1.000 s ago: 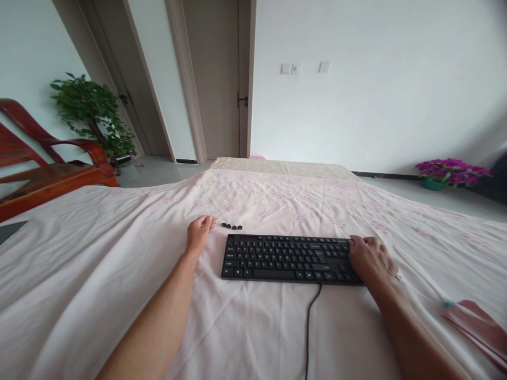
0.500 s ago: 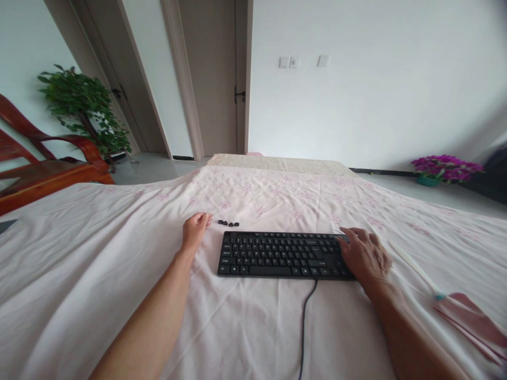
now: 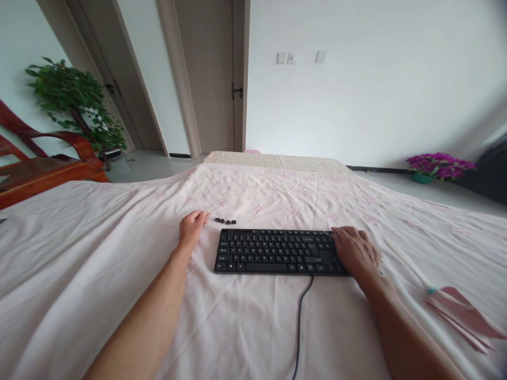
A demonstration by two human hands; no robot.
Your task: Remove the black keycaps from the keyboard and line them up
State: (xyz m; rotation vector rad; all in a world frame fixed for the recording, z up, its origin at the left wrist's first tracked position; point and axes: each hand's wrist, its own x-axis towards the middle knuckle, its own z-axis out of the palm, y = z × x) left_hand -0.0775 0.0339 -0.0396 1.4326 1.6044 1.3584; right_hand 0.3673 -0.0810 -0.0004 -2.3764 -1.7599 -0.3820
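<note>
A black keyboard lies on the pale pink cloth, its cable running toward me. Over the keyboard's right end rests my right hand, its fingers bent together round a thin metal piece that pokes out near the thumb and is too small to make out. My left hand is closed on the cloth left of the keyboard; what it holds, if anything, is hidden. Several small black pieces sit in a row between that hand and the keyboard's top left corner.
To the right lies a pink item with a long pale handle. Beyond the cloth are a wooden chair and a green plant at left, and purple flowers in a green pot at right.
The whole view has shifted slightly, moving things a little left and up. My right hand has moved slightly over the keyboard's right end; my left hand stays closed in the same place.
</note>
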